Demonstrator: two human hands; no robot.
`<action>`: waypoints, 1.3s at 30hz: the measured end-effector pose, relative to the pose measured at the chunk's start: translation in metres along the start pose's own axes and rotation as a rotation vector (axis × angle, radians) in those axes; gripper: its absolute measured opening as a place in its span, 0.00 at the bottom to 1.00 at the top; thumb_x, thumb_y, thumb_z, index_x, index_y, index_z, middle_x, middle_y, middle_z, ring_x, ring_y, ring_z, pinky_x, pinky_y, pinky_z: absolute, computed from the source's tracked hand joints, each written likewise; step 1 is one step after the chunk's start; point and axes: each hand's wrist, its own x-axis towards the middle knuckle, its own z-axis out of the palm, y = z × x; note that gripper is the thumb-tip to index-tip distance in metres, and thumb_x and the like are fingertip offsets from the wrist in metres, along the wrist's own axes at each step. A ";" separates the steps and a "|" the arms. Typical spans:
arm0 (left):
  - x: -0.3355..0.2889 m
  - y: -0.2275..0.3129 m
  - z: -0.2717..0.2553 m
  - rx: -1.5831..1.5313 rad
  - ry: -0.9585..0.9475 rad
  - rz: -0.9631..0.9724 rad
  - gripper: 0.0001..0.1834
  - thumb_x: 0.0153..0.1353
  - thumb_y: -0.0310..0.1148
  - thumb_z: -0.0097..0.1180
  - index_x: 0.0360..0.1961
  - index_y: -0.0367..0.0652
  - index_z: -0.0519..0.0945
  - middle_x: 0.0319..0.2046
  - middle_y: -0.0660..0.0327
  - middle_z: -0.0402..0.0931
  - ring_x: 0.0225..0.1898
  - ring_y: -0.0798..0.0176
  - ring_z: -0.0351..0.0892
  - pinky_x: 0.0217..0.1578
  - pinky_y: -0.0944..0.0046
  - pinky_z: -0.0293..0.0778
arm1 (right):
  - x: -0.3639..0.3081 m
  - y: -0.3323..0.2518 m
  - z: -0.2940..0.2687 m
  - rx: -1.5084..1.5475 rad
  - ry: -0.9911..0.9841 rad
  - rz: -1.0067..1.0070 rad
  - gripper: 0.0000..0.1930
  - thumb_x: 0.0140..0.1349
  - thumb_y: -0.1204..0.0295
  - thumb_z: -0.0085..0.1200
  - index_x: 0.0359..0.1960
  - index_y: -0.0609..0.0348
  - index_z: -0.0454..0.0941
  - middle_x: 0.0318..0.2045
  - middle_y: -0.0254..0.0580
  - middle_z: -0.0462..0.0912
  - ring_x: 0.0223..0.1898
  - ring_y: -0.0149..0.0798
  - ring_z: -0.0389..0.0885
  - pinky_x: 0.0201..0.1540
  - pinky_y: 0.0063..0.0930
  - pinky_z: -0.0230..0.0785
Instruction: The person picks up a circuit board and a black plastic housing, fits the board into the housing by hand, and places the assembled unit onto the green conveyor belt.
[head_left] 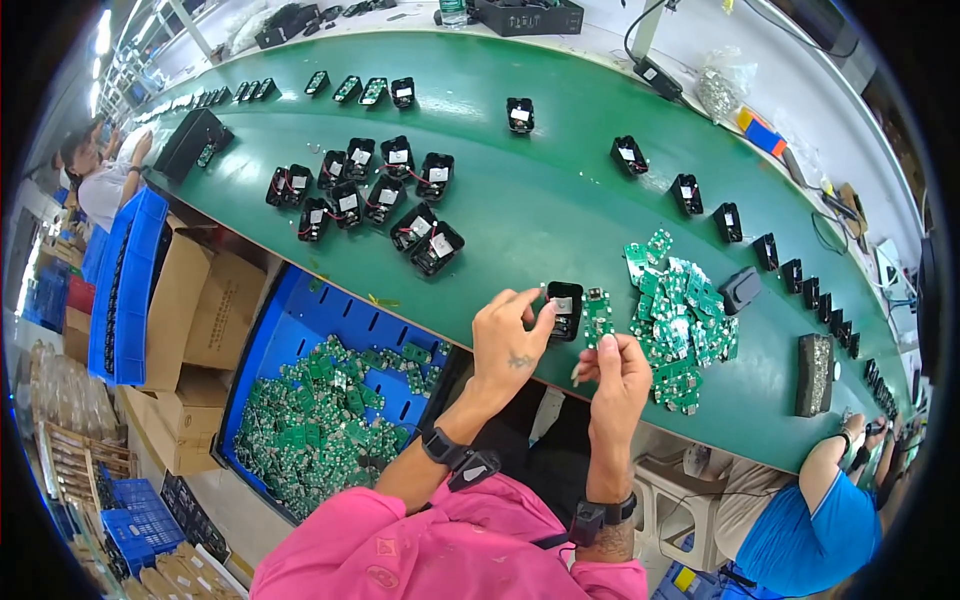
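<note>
Near the front edge of the green bench, a small open black plastic case (565, 318) holds a white part. My left hand (508, 340) has its thumb and index finger closed at the left rim of this case. In my right hand (618, 380), a green circuit board (597, 312) is pinched between thumb and fingers, just right of the case. A heap of green circuit boards (680, 320) lies to the right of that hand. Several similar black cases (437, 248) with white parts and red wires stand in a group to the far left.
A row of black cases (687, 195) runs along the bench's far side. A blue bin (290, 290) of circuit boards stands below the front edge at left. A dark block (815, 375) lies at right. Co-workers sit at both ends, one in a blue shirt (815, 520).
</note>
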 end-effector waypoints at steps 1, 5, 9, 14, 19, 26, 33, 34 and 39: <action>0.000 0.001 0.002 -0.006 -0.005 0.003 0.14 0.56 0.30 0.67 0.41 0.32 0.85 0.19 0.58 0.71 0.21 0.63 0.70 0.24 0.61 0.66 | 0.001 0.001 0.001 -0.003 0.007 -0.003 0.11 0.74 0.67 0.50 0.36 0.62 0.76 0.26 0.37 0.81 0.24 0.25 0.76 0.28 0.20 0.70; -0.007 0.007 0.013 -0.064 0.070 0.154 0.12 0.58 0.27 0.64 0.44 0.38 0.86 0.22 0.57 0.73 0.22 0.60 0.72 0.25 0.59 0.68 | 0.001 -0.002 -0.001 -0.032 0.019 0.038 0.12 0.74 0.67 0.48 0.35 0.63 0.77 0.27 0.38 0.82 0.25 0.26 0.78 0.30 0.22 0.72; -0.010 -0.001 0.007 0.084 0.049 0.257 0.11 0.61 0.25 0.61 0.45 0.41 0.86 0.31 0.55 0.78 0.30 0.55 0.79 0.31 0.58 0.74 | 0.010 0.023 0.010 -0.151 -0.036 -0.121 0.12 0.75 0.69 0.45 0.35 0.64 0.75 0.29 0.38 0.79 0.29 0.30 0.81 0.32 0.27 0.75; -0.015 -0.017 0.007 -0.082 -0.035 0.249 0.09 0.62 0.21 0.60 0.44 0.34 0.85 0.32 0.60 0.74 0.28 0.66 0.72 0.28 0.66 0.68 | 0.008 0.015 0.010 0.044 -0.104 -0.015 0.11 0.75 0.67 0.45 0.37 0.62 0.72 0.27 0.34 0.77 0.26 0.25 0.77 0.30 0.23 0.72; -0.010 -0.011 -0.003 -0.172 -0.250 0.196 0.07 0.64 0.21 0.54 0.40 0.29 0.81 0.33 0.60 0.73 0.29 0.67 0.70 0.29 0.67 0.65 | 0.007 -0.006 -0.004 -0.034 -0.285 -0.057 0.12 0.72 0.68 0.49 0.34 0.65 0.73 0.20 0.38 0.77 0.19 0.27 0.74 0.22 0.27 0.66; -0.008 -0.033 0.001 -0.262 -0.272 0.261 0.05 0.64 0.21 0.58 0.39 0.29 0.81 0.33 0.64 0.74 0.29 0.72 0.68 0.29 0.71 0.64 | 0.013 -0.012 -0.014 -0.065 -0.198 -0.213 0.10 0.70 0.71 0.51 0.34 0.67 0.74 0.21 0.37 0.79 0.19 0.26 0.77 0.23 0.24 0.69; -0.006 -0.033 0.002 -0.216 -0.268 0.324 0.11 0.66 0.23 0.57 0.47 0.31 0.83 0.32 0.64 0.75 0.27 0.74 0.67 0.26 0.72 0.62 | 0.012 -0.011 -0.014 0.058 -0.133 -0.135 0.09 0.72 0.72 0.49 0.36 0.68 0.73 0.22 0.37 0.78 0.20 0.26 0.78 0.23 0.22 0.71; -0.006 -0.035 0.002 -0.215 -0.267 0.325 0.11 0.66 0.23 0.57 0.47 0.31 0.83 0.32 0.64 0.75 0.27 0.74 0.67 0.26 0.72 0.62 | 0.011 -0.010 -0.013 0.059 -0.134 -0.135 0.09 0.72 0.72 0.49 0.36 0.68 0.73 0.22 0.37 0.78 0.20 0.26 0.78 0.23 0.22 0.71; -0.009 -0.040 0.003 -0.179 -0.317 0.314 0.14 0.68 0.24 0.54 0.52 0.32 0.82 0.30 0.64 0.75 0.24 0.76 0.66 0.23 0.72 0.61 | 0.011 0.000 -0.014 0.086 -0.092 -0.155 0.09 0.72 0.71 0.49 0.37 0.67 0.73 0.22 0.35 0.76 0.19 0.25 0.76 0.23 0.22 0.70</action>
